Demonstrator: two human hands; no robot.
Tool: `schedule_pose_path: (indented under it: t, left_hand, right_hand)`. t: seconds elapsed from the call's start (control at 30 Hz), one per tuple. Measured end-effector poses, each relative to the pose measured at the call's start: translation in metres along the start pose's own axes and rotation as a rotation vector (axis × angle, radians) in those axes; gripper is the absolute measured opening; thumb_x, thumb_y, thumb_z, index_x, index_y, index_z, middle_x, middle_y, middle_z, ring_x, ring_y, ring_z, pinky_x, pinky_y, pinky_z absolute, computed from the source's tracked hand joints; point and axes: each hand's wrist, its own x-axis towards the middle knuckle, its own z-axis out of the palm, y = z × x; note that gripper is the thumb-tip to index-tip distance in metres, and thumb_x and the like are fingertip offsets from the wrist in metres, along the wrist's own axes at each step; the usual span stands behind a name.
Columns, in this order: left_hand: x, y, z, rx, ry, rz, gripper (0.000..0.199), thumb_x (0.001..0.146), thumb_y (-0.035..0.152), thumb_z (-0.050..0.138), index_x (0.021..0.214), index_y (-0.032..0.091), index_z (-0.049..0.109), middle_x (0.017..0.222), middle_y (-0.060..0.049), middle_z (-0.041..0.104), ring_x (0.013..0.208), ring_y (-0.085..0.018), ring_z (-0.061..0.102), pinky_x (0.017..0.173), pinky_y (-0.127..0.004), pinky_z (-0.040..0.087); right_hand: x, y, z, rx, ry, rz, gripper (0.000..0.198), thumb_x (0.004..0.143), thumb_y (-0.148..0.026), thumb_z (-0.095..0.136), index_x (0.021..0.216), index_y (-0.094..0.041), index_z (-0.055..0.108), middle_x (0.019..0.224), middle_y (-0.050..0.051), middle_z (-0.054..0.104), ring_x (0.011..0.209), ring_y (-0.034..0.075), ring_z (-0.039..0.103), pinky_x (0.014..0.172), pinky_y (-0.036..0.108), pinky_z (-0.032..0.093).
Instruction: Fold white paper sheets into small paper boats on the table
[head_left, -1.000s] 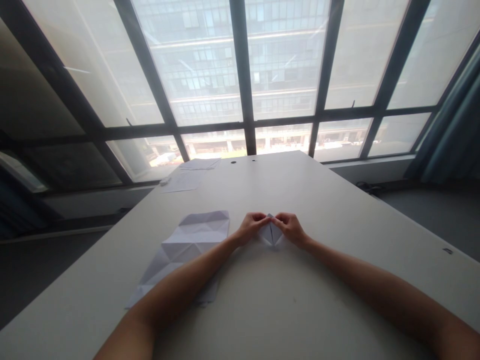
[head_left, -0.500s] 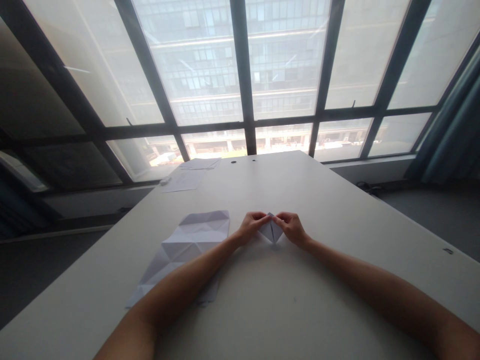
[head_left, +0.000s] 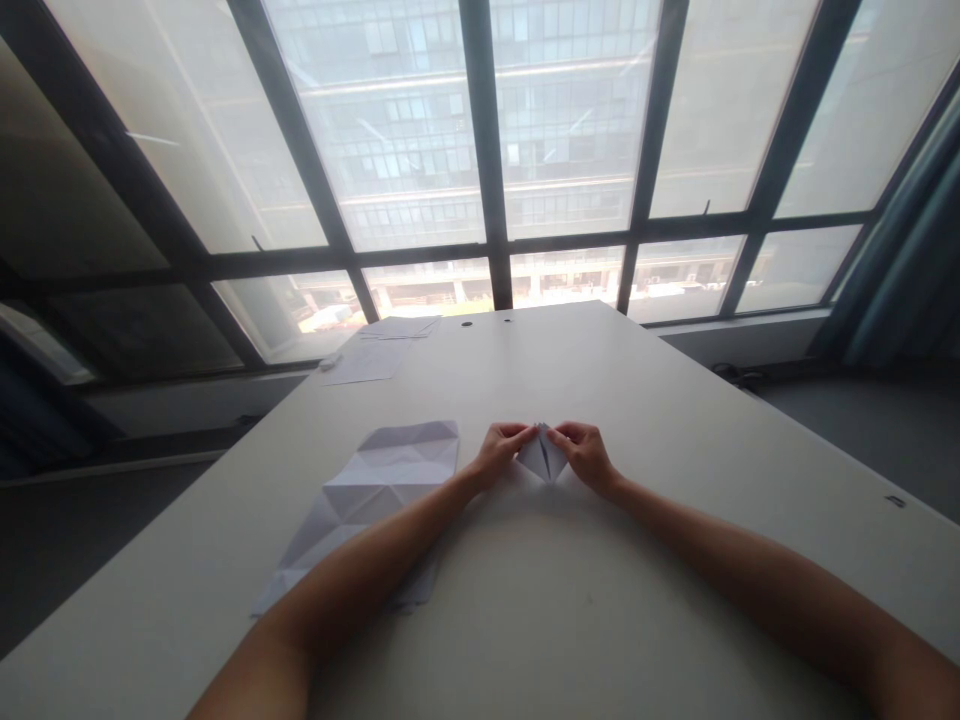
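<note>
A small piece of folded paper (head_left: 541, 462), shaped like a diamond with a slit down its middle, is held just above the white table by both hands. My left hand (head_left: 501, 450) pinches its left side near the top, thumb in front. On the opposite side, my right hand (head_left: 586, 455) grips it in the same way, with the thumb toward the slit. The fingers behind the paper are partly hidden. Left of it lie creased paper sheets (head_left: 375, 470), partly covered by my left forearm.
The white table (head_left: 585, 600) stretches away toward large windows (head_left: 570, 120). Printed sheets (head_left: 367, 360) lie at its far left, next to a small white object (head_left: 330, 362). A dark round hole (head_left: 466, 324) is near the far edge. A blue curtain (head_left: 885, 270) hangs at the right.
The slit in the folded paper has widened slightly, and its top points have parted between my thumbs. Both hands stay in almost the same place.
</note>
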Motion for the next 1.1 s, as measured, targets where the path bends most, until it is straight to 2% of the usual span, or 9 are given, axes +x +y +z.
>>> schedule_pose_path:
  t: [0.13, 0.33, 0.73, 1.1]
  left_hand:
    - [0.001, -0.002, 0.0, -0.079, 0.013, -0.009, 0.042, 0.076, 0.052, 0.072, 0.073, 0.01, 0.073, 0.057, 0.0, 0.054, 0.054, -0.009, 0.044, 0.053, -0.022, 0.031]
    - [0.007, -0.011, -0.001, -0.197, 0.1, -0.055, 0.042, 0.073, 0.049, 0.076, 0.09, 0.011, 0.077, 0.082, -0.01, 0.071, 0.069, -0.017, 0.061, 0.064, -0.028, 0.045]
    - [0.011, -0.013, -0.003, -0.285, 0.211, 0.016, 0.04, 0.072, 0.048, 0.078, 0.088, 0.012, 0.076, 0.098, -0.013, 0.071, 0.087, -0.022, 0.065, 0.075, -0.034, 0.052]
    - [0.016, -0.022, -0.009, -0.328, 0.271, 0.067, 0.036, 0.075, 0.046, 0.076, 0.091, 0.014, 0.074, 0.1, -0.012, 0.071, 0.09, -0.022, 0.065, 0.085, -0.039, 0.053]
  right_hand:
    - [0.001, 0.003, -0.001, 0.015, 0.038, 0.02, 0.033, 0.081, -0.046, 0.066, 0.072, -0.015, 0.072, 0.065, 0.004, 0.065, 0.057, 0.015, 0.052, 0.05, 0.025, 0.038]
    - [0.003, 0.004, -0.004, 0.017, 0.138, 0.024, 0.041, 0.079, -0.055, 0.065, 0.072, -0.015, 0.07, 0.064, 0.004, 0.064, 0.055, 0.015, 0.052, 0.049, 0.026, 0.038]
    - [0.009, 0.007, -0.009, -0.004, 0.322, -0.019, 0.041, 0.084, -0.058, 0.059, 0.075, -0.017, 0.063, 0.065, 0.001, 0.058, 0.059, 0.015, 0.048, 0.054, 0.027, 0.037]
    - [0.013, 0.012, -0.01, 0.046, 0.38, -0.038, 0.036, 0.088, -0.055, 0.052, 0.081, -0.02, 0.054, 0.071, 0.002, 0.056, 0.065, 0.016, 0.05, 0.059, 0.027, 0.043]
